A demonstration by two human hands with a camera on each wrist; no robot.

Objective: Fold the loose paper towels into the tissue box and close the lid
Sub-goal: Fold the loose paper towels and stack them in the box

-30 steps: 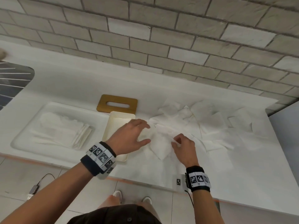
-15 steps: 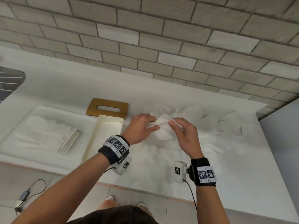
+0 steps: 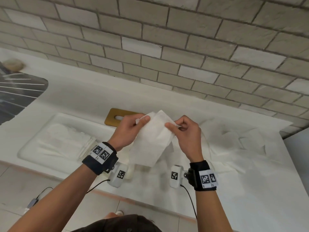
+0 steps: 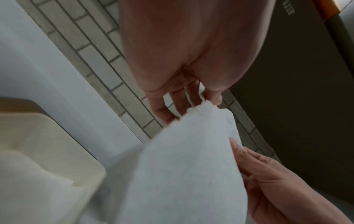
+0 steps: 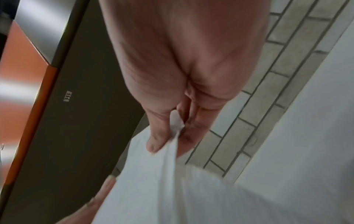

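Both hands up over the counter (image 3: 250, 190): left hand (image 3: 128, 131) and right hand (image 3: 187, 133) each pinch a top corner of one paper towel (image 3: 150, 141), sheet hanging between them. Wooden lid (image 3: 112, 118) lies off (behind the hands); loose towels (image 3: 234, 143) spread right.

Left hand (image 4: 191, 60) pinches top corner of white paper towel (image 4: 182, 174) between thumb and fingers; towel hangs below it. Right hand (image 4: 277, 189) grips the towel's other edge, just beside. Open cream tissue box (image 4: 38, 144) lies below-left, brick wall (image 4: 95, 60) beyond.
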